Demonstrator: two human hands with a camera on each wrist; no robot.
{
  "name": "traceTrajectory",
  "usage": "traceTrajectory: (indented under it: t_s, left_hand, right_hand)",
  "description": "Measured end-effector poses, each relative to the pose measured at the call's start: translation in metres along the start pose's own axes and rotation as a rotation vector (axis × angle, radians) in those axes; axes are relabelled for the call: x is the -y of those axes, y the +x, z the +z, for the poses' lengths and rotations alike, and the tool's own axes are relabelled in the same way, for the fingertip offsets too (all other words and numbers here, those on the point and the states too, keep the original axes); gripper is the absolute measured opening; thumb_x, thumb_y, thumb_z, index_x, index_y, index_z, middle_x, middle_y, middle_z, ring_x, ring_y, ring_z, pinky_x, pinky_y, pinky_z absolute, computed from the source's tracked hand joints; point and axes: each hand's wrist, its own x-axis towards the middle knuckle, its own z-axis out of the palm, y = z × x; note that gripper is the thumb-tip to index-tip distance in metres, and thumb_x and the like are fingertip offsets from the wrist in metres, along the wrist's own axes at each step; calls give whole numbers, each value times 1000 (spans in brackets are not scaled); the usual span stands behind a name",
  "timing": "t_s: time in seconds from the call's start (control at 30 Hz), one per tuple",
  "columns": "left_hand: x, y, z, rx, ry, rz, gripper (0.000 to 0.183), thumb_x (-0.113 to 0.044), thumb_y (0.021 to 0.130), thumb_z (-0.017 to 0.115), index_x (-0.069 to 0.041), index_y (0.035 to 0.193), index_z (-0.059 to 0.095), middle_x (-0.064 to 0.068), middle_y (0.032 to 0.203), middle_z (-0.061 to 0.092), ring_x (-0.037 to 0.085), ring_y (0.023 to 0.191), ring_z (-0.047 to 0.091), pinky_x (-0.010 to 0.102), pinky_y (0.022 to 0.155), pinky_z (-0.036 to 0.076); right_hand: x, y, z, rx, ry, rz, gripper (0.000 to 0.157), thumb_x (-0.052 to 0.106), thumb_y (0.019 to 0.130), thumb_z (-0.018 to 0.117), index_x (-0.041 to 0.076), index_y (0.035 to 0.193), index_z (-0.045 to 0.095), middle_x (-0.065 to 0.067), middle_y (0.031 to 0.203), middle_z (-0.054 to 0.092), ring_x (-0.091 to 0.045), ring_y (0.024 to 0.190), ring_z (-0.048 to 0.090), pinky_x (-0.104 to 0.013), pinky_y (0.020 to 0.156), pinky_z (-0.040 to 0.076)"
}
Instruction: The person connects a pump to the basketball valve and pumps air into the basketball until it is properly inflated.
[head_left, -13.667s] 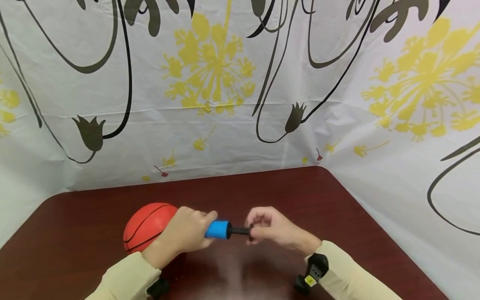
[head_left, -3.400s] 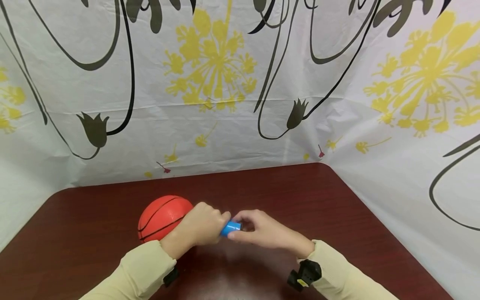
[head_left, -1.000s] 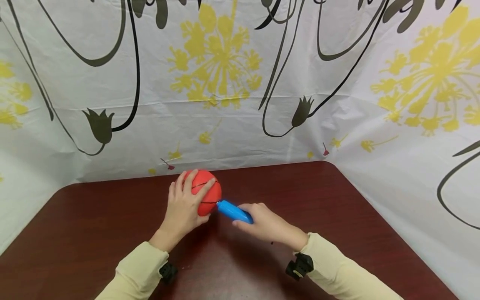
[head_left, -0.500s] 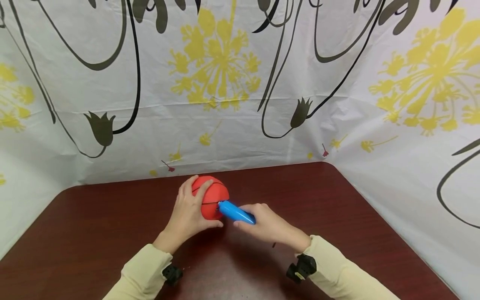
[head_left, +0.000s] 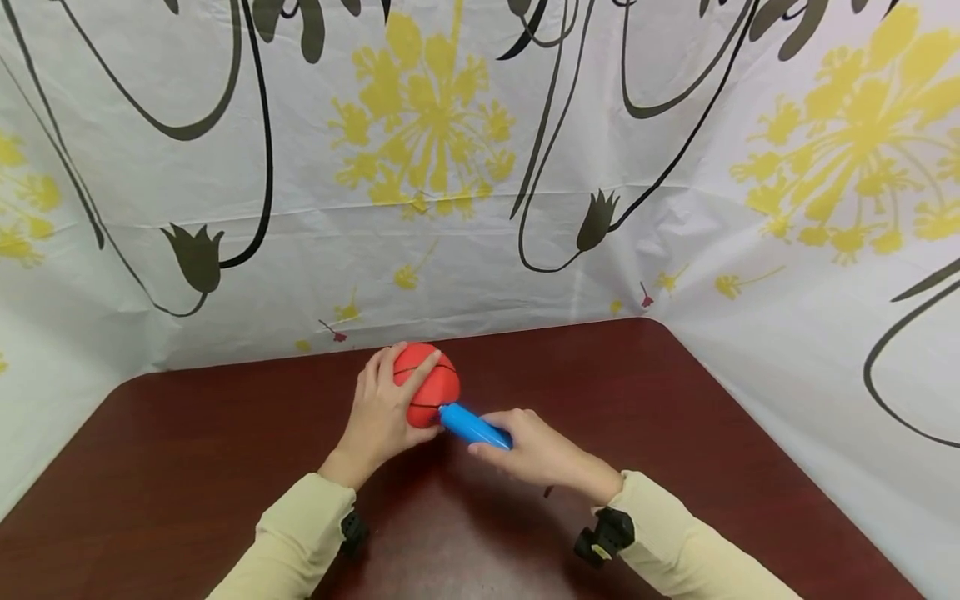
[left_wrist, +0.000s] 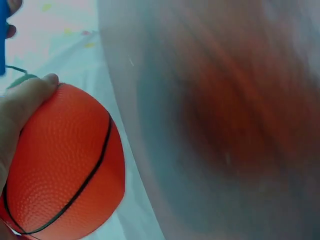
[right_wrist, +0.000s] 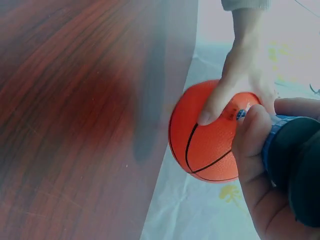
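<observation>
A small orange-red toy basketball (head_left: 438, 385) with black seam lines is gripped by my left hand (head_left: 377, 414), its fingers and thumb spread round the left side. My right hand (head_left: 536, 447) holds a blue hand pump (head_left: 471, 424), whose narrow tip meets the basketball's lower right side. In the right wrist view, the pump's black end (right_wrist: 300, 155) sticks out of my right hand, and the left thumb presses on the basketball (right_wrist: 210, 150) near a printed mark. My left thumb (left_wrist: 30, 95) lies along the basketball in the left wrist view.
A dark red-brown table (head_left: 187, 450) with rounded corners lies under both hands. White sheeting (head_left: 465, 275) with yellow and dark plant prints hangs behind it and along the sides. Black devices (head_left: 606, 535) are strapped to both wrists.
Earlier, my left hand held the pump while my right hand drew out its black rod. Now the pump is in my right hand, and my left hand has taken the basketball up to its tip.
</observation>
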Motion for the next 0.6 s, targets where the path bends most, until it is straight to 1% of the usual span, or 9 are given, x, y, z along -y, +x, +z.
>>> traceTrajectory:
  t_s: [0.1,0.2,0.3,0.43,0.6]
  left_hand:
    - [8,2,-1,-14,14,68,88,-42,50,81,-20,127,44,21,125,36,39,112,33,53,81,39]
    - [15,5,-3,2,9,91,84,-40,51,81,-19,124,46,20,124,37,39,112,33,54,80,39]
    - [19,10,-6,33,-7,83,83,-38,51,81,-20,125,46,20,125,35,41,114,31,55,81,39]
    - [22,16,-8,87,-26,47,84,-38,53,81,-21,126,44,18,126,33,45,116,28,56,81,38]
    - [24,20,-9,109,-51,7,84,-38,52,81,-22,126,44,16,128,33,41,114,31,53,79,42]
  right_hand:
    - [2,0,2,-7,-25,-12,17,25,86,56,9,93,57,5,58,49,-4,45,45,-23,46,43]
    - [5,0,4,-30,-61,-26,16,25,86,56,10,91,57,6,58,47,-3,46,43,-21,46,41]
    - [9,0,7,-61,-76,-21,13,23,86,56,10,87,56,6,57,45,-3,44,41,-20,44,39]
    - [14,-1,10,-105,-84,-4,11,21,85,57,10,86,55,5,56,45,-2,43,40,-21,44,39]
    - [17,-2,11,-128,-95,17,13,21,86,57,9,91,55,4,58,47,-3,44,41,-22,45,41]
